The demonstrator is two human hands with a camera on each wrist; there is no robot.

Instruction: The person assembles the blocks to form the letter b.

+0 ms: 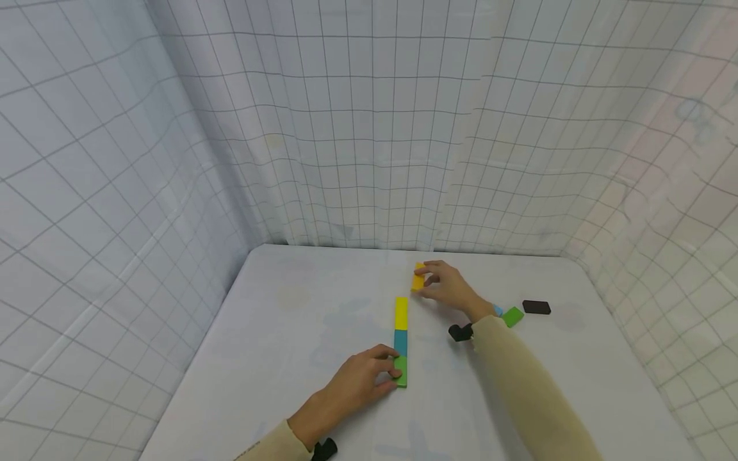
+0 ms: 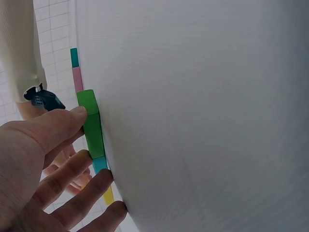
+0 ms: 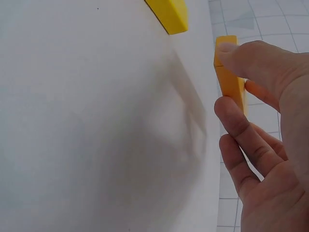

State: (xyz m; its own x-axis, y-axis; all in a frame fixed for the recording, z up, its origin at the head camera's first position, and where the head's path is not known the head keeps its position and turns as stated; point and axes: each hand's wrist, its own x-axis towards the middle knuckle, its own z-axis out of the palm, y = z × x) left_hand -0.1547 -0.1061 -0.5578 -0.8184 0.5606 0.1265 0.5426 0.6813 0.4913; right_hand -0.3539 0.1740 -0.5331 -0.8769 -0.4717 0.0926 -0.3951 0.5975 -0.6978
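Note:
Three blocks lie end to end in a line on the white table: a yellow block [image 1: 401,314] farthest away, a teal block [image 1: 400,343] in the middle, and a green block [image 1: 403,373] nearest. My left hand [image 1: 364,376] holds the green block from its left side; in the left wrist view the thumb touches the near part of this green block [image 2: 95,133]. Beyond the yellow end, my right hand [image 1: 451,289] pinches an orange block [image 1: 418,282] between thumb and fingers. In the right wrist view the orange block [image 3: 231,87] is raised off the table, its shadow below.
To the right lie a black block [image 1: 537,307], another green block [image 1: 512,316] and a light blue block [image 1: 498,310] partly hidden by the right wrist. A pink block [image 2: 77,79] shows in the left wrist view. Grid-patterned curtains [image 1: 369,141] surround the table.

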